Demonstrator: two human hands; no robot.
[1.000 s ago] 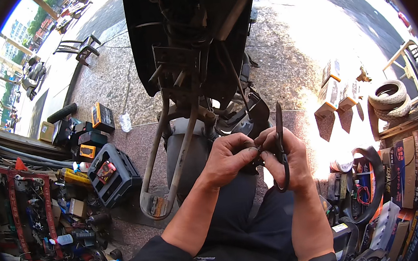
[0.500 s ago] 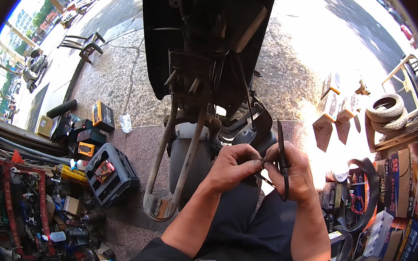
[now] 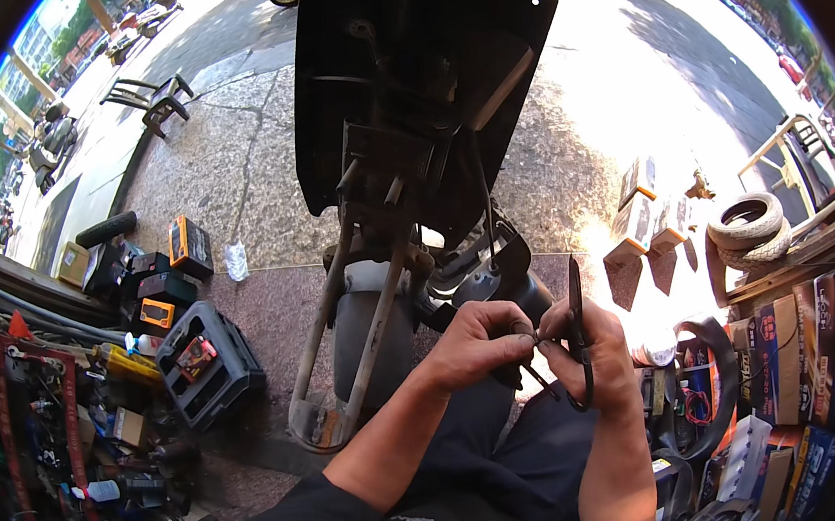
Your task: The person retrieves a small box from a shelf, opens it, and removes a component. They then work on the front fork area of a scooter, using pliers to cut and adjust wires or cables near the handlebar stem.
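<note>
In front of me, my left hand (image 3: pixel 481 345) and my right hand (image 3: pixel 597 354) meet at the fingertips. The left thumb and fingers pinch something too small to make out. My right hand is closed around a thin black curved piece (image 3: pixel 575 290). Its narrow tip points up past the fingers, and its lower part bends in a hook below the hand; its exact kind is unclear. Just beyond my hands stands a dark scooter body (image 3: pixel 401 91), with a bare metal tube loop (image 3: pixel 381 329) and a wheel (image 3: pixel 370 340) under it.
To the left lie an open grey tool case (image 3: pixel 209 366), several battery boxes (image 3: pixel 189 247) and a cluttered red rack (image 3: pixel 76 424). On the right are stacked tyres (image 3: pixel 751 228), white cartons (image 3: pixel 639 214) and a row of boxes (image 3: pixel 813 353). A dark chair (image 3: pixel 156 100) stands farther off.
The view has shifted slightly, so the surroundings sit lower and more to the left. My hands stay together at the fingertips, and the black piece stays in my right hand.
</note>
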